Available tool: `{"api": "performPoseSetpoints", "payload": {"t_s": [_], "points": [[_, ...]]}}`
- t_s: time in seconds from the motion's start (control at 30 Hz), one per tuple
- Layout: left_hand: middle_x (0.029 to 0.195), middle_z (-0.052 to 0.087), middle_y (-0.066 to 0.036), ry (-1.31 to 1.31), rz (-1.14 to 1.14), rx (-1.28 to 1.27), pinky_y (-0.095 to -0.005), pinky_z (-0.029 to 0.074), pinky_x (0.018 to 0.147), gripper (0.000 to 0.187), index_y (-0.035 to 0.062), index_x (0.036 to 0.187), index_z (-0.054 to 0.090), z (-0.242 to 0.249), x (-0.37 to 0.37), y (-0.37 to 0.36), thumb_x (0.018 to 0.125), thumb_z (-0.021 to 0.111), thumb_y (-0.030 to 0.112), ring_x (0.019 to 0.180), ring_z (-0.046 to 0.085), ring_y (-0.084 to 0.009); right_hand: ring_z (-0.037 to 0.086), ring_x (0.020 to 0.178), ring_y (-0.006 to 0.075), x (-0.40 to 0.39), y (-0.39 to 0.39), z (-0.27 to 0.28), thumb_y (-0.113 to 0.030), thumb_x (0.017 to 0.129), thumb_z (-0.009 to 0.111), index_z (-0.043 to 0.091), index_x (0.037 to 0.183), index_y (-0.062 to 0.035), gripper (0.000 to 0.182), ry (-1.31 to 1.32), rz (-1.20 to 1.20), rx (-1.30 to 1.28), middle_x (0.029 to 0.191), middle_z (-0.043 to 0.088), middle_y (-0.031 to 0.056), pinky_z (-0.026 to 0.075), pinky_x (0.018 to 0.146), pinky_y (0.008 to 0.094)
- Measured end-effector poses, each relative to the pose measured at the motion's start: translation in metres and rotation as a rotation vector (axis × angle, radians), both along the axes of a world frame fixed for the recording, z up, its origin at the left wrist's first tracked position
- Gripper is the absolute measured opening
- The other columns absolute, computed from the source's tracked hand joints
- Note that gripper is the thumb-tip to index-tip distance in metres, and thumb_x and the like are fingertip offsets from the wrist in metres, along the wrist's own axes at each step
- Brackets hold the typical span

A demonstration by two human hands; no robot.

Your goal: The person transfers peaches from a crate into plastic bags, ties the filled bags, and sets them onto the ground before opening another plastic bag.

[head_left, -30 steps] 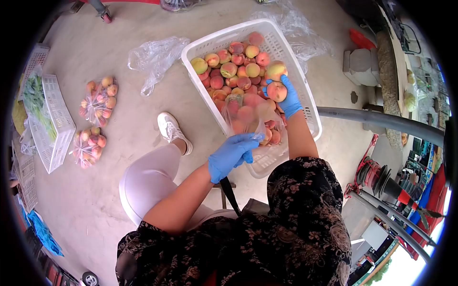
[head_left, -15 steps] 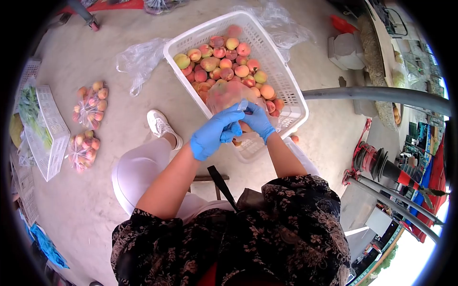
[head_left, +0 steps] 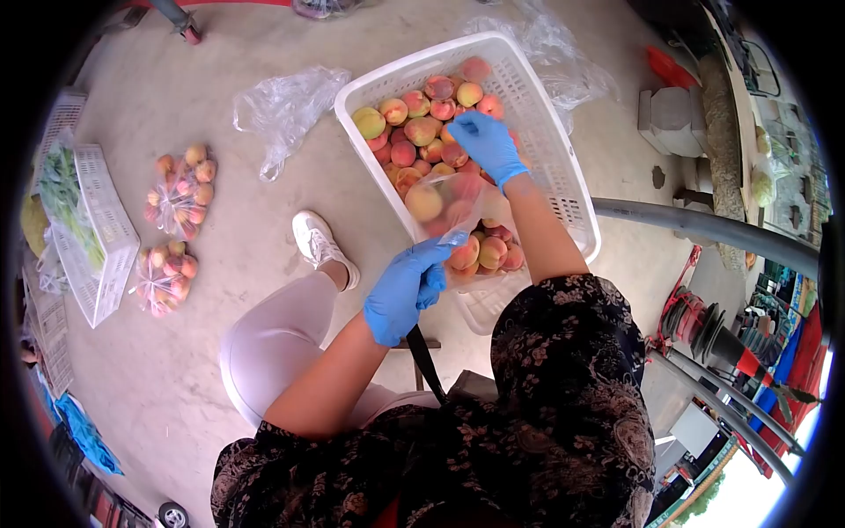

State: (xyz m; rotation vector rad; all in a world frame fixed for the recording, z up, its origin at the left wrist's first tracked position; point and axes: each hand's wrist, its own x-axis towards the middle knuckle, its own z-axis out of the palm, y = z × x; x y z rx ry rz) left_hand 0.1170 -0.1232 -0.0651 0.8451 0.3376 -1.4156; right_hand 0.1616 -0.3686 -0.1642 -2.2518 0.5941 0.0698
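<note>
Peaches (head_left: 414, 132): heaped in white basket (head_left: 537, 114), upper centre of frame; judged soft, easily bruised, best cupped whole. Right hand (head_left: 486, 143) is curled over one. Thin plastic bag (head_left: 453, 207), part-filled, is pinched shut-fingered at its rim by left hand (head_left: 405, 290).

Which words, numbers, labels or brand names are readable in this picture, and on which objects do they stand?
None can be read.
White basket, clear bag, blue gloves on the left hand and right hand: no print visible.
Bagged peaches on the ground: no label visible.
Stalls at the right edge: any signs too small and blurred.
</note>
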Motion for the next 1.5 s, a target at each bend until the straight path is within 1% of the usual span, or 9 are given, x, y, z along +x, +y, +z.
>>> {"api": "performPoseSetpoints", "payload": {"t_s": [0.23, 0.4, 0.5, 0.6, 0.7, 0.9, 1.2, 1.4, 1.5], "points": [[0.056, 0.05, 0.001, 0.086, -0.013, 0.116, -0.0184, 0.027, 0.04, 0.028, 0.0066, 0.106, 0.057, -0.008, 0.004, -0.001, 0.085, 0.055, 0.025, 0.043, 0.038, -0.005, 0.051, 0.103, 0.0351, 0.064, 0.033, -0.146, -0.037, 0.067, 0.072, 0.048, 0.107, 0.0002, 0.06, 0.195, 0.228, -0.514, 0.109, 0.051, 0.0234, 0.044, 0.087, 0.0386], [0.057, 0.048, 0.002, 0.109, -0.017, 0.098, -0.0183, 0.027, 0.041, 0.029, 0.0057, 0.108, 0.058, -0.003, 0.009, 0.002, 0.085, 0.054, 0.023, 0.045, 0.038, -0.0049, 0.056, 0.094, 0.0185, 0.051, 0.002, -0.159, -0.023, 0.077, 0.062, 0.055, 0.102, -0.0063, 0.031, -0.099, -0.343, 0.921, 0.098, 0.057, 0.0076, 0.047, 0.079, 0.0283], [0.058, 0.046, 0.002, 0.088, -0.025, 0.099, -0.0181, 0.028, 0.042, 0.029, 0.0051, 0.109, 0.058, 0.001, 0.007, 0.004, 0.085, 0.054, 0.021, 0.048, 0.04, -0.0042, 0.056, 0.09, 0.0166, 0.062, 0.016, -0.107, -0.031, 0.081, 0.059, 0.057, 0.101, -0.0101, 0.029, 0.128, -0.421, 1.289, 0.097, 0.056, 0.0072, 0.046, 0.078, 0.029], [0.058, 0.048, 0.002, 0.063, -0.007, 0.103, -0.0177, 0.028, 0.041, 0.03, 0.0046, 0.11, 0.057, -0.003, 0.006, 0.005, 0.086, 0.054, 0.021, 0.047, 0.04, -0.0039, 0.059, 0.092, 0.0311, 0.087, 0.069, -0.083, -0.037, 0.073, 0.063, 0.051, 0.111, -0.0077, 0.05, 0.127, 0.176, -0.059, 0.1, 0.06, 0.0183, 0.048, 0.076, 0.0356], [0.056, 0.048, 0.003, 0.042, -0.002, 0.16, -0.0178, 0.028, 0.04, 0.028, 0.0042, 0.107, 0.057, -0.007, 0.002, 0.001, 0.086, 0.052, 0.021, 0.045, 0.039, -0.0042, 0.058, 0.094, 0.0342, 0.112, 0.099, -0.097, -0.038, 0.073, 0.06, 0.047, 0.119, -0.0101, 0.056, 0.32, 0.297, -0.282, 0.1, 0.061, 0.02, 0.048, 0.077, 0.0405], [0.053, 0.043, 0.003, -0.083, -0.086, 0.146, -0.0185, 0.025, 0.039, 0.03, 0.0068, 0.11, 0.059, 0.008, 0.0, -0.012, 0.086, 0.05, 0.021, 0.043, 0.035, -0.0052, 0.062, 0.084, 0.0293, 0.087, 0.037, -0.107, -0.033, 0.076, 0.054, 0.062, 0.099, -0.0123, 0.032, 0.005, -0.086, 0.169, 0.092, 0.064, 0.0139, 0.048, 0.071, 0.0385], [0.054, 0.031, 0.006, -0.167, -0.046, 0.005, -0.0192, 0.02, 0.041, 0.036, 0.0084, 0.117, 0.055, 0.005, -0.005, -0.018, 0.087, 0.049, 0.026, 0.043, 0.023, -0.0045, 0.061, 0.077, 0.0217, -0.11, -0.065, 0.079, -0.026, 0.087, 0.052, 0.057, 0.09, 0.0034, 0.03, -0.045, -0.408, 1.178, 0.087, 0.062, 0.0124, 0.054, 0.07, 0.0359], [0.055, 0.034, 0.006, -0.108, 0.007, -0.095, -0.0196, 0.018, 0.041, 0.036, 0.0094, 0.114, 0.056, -0.003, -0.008, -0.019, 0.085, 0.053, 0.029, 0.042, 0.024, -0.0042, 0.061, 0.084, 0.022, -0.172, 0.004, 0.06, -0.029, 0.088, 0.05, 0.058, 0.102, 0.0012, 0.034, 0.311, -0.402, 1.349, 0.092, 0.061, 0.0129, 0.053, 0.074, 0.0356], [0.055, 0.036, 0.006, -0.123, -0.001, -0.094, -0.0196, 0.018, 0.04, 0.033, 0.0104, 0.11, 0.059, -0.001, -0.007, -0.017, 0.084, 0.054, 0.03, 0.043, 0.025, -0.004, 0.058, 0.092, 0.0189, -0.167, 0.028, 0.042, -0.031, 0.087, 0.05, 0.056, 0.105, -0.0012, 0.035, 0.245, -0.508, 0.937, 0.1, 0.06, 0.0112, 0.049, 0.077, 0.0297]]}}
